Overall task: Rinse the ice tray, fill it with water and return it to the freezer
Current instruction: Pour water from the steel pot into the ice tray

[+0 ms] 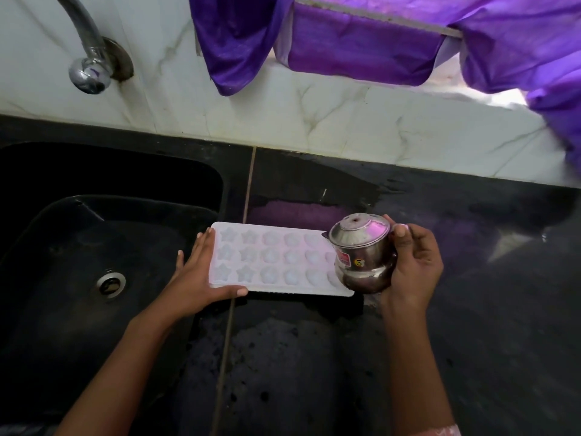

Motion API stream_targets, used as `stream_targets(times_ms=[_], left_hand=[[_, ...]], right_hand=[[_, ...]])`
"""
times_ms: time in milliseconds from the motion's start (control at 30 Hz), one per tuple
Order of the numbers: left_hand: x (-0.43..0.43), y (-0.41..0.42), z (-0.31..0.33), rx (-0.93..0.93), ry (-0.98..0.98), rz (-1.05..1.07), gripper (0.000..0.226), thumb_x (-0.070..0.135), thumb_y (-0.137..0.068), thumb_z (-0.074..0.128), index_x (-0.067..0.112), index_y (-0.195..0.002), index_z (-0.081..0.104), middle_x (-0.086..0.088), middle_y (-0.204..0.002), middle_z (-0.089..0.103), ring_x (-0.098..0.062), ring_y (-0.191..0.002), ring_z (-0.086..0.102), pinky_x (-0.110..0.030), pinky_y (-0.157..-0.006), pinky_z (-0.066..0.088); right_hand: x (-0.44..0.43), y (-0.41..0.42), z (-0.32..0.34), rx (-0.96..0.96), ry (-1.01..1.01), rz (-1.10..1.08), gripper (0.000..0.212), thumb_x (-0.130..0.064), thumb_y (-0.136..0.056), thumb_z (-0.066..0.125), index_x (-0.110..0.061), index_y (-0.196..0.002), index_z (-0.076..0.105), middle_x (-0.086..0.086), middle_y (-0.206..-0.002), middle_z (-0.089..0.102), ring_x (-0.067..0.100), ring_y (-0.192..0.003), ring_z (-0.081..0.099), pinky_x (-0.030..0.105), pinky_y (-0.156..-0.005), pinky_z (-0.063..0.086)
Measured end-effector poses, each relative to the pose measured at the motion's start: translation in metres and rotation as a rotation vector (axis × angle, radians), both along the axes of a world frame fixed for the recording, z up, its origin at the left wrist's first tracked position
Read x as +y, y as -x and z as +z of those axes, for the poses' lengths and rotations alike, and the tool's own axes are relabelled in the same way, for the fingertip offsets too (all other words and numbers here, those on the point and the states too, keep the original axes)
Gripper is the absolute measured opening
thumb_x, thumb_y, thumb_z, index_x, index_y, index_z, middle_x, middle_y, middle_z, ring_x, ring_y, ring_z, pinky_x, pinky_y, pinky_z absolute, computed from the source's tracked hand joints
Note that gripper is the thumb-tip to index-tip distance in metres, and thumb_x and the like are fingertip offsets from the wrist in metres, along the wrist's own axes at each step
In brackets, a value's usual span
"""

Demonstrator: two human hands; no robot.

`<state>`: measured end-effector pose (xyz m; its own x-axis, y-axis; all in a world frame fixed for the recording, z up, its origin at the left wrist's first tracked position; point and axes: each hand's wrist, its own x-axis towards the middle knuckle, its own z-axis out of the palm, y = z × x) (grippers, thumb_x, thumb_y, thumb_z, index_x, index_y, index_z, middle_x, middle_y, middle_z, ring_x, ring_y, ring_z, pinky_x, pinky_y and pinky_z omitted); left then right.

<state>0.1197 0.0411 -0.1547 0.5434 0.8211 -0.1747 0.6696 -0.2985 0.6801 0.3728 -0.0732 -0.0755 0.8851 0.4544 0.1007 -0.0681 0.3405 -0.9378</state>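
Observation:
A white ice tray [273,259] with star and round moulds lies flat on the black counter [440,309], its left end reaching over the sink's edge. My left hand [201,278] grips that left end, thumb along the front rim. My right hand [412,262] holds a small steel pot [361,253] with a red sticker. The pot is tilted over the tray's right end and hides the last moulds there. No stream of water is visible.
A black sink [63,262] with a steel drain [110,284] lies to the left. A chrome tap [91,67] comes out of the white marble wall above it. Purple curtains [361,42] hang at the back. The counter looks wet around the tray.

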Motion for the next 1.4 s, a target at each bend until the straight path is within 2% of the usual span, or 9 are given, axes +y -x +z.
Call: stream_targets(times_ms=[67,200,300,500,700,833,967,1133,1400], left_hand=[[0.001,-0.001,-0.001,0.007,-0.006,-0.001,0.138,0.083,-0.042,0.05,0.023,-0.148,-0.015,0.008,-0.157,-0.015,0.001,-0.136,-0.021,-0.034,-0.11,-0.019],[0.001,-0.002,-0.001,0.021,-0.013,0.004,0.138,0.083,-0.041,0.049,0.023,-0.148,-0.015,0.007,-0.157,-0.014,0.001,-0.136,-0.019,-0.035,-0.111,-0.017],[0.0,-0.003,0.001,0.014,-0.02,0.003,0.138,0.082,-0.04,0.049,0.023,-0.148,-0.013,0.007,-0.157,-0.012,0.002,-0.135,-0.018,-0.036,-0.111,-0.017],[-0.003,-0.004,0.006,0.001,-0.003,-0.01,0.136,0.081,-0.04,0.049,0.025,-0.146,-0.015,0.008,-0.157,-0.011,0.002,-0.134,-0.017,-0.036,-0.111,-0.017],[-0.004,-0.004,0.008,0.007,0.015,-0.014,0.135,0.082,-0.041,0.049,0.027,-0.146,-0.016,0.01,-0.156,-0.013,0.003,-0.134,-0.018,-0.038,-0.112,-0.017],[-0.003,-0.004,0.008,0.008,0.017,-0.017,0.134,0.082,-0.042,0.049,0.028,-0.146,-0.016,0.01,-0.156,-0.013,0.003,-0.133,-0.019,-0.037,-0.111,-0.018],[-0.003,-0.004,0.008,0.019,0.017,-0.013,0.134,0.082,-0.041,0.049,0.028,-0.146,-0.015,0.009,-0.156,-0.014,0.003,-0.133,-0.019,-0.038,-0.111,-0.019],[0.0,-0.003,0.005,0.049,0.022,-0.011,0.137,0.084,-0.041,0.047,0.025,-0.147,-0.015,0.007,-0.157,-0.015,-0.002,-0.138,-0.019,-0.042,-0.11,-0.019],[-0.002,-0.006,0.007,0.113,0.008,0.0,0.139,0.084,-0.04,0.042,0.019,-0.146,-0.021,0.004,-0.155,-0.021,-0.005,-0.138,-0.021,-0.042,-0.112,-0.018]], right_hand=[[-0.006,-0.004,-0.001,-0.002,0.023,-0.022,0.016,-0.005,-0.083,0.062,-0.017,-0.073,0.058,-0.007,-0.074,0.071,0.015,-0.089,0.069,0.028,-0.079,0.054],[-0.015,-0.01,-0.003,-0.014,0.05,-0.048,0.013,-0.005,-0.083,0.063,-0.015,-0.075,0.058,-0.004,-0.08,0.07,0.017,-0.094,0.069,0.031,-0.085,0.054],[-0.019,-0.014,-0.004,-0.006,0.037,-0.053,0.015,-0.004,-0.083,0.063,-0.015,-0.074,0.058,-0.007,-0.075,0.071,0.017,-0.094,0.069,0.031,-0.084,0.054],[-0.022,-0.017,0.0,-0.022,0.023,-0.048,0.016,0.001,-0.084,0.06,-0.012,-0.076,0.055,-0.013,-0.069,0.071,0.007,-0.084,0.069,0.026,-0.082,0.055],[-0.025,-0.018,0.002,-0.034,0.037,-0.042,0.018,0.001,-0.084,0.06,-0.014,-0.075,0.055,-0.016,-0.068,0.07,0.006,-0.083,0.069,0.025,-0.083,0.054],[-0.024,-0.019,0.001,-0.03,0.051,-0.046,0.017,0.0,-0.084,0.06,-0.014,-0.076,0.055,-0.015,-0.069,0.071,0.007,-0.084,0.069,0.027,-0.083,0.055],[-0.025,-0.019,0.0,-0.029,0.062,-0.062,0.014,-0.003,-0.083,0.062,-0.013,-0.077,0.056,-0.014,-0.07,0.071,0.006,-0.084,0.069,0.022,-0.077,0.055],[-0.024,-0.019,-0.002,0.018,0.042,-0.079,0.013,-0.006,-0.083,0.063,-0.015,-0.075,0.058,-0.007,-0.075,0.072,0.013,-0.089,0.069,0.024,-0.076,0.054],[-0.019,-0.014,0.002,0.011,0.014,-0.034,0.014,-0.002,-0.085,0.06,-0.012,-0.076,0.057,-0.009,-0.071,0.071,0.008,-0.083,0.069,0.021,-0.074,0.054]])
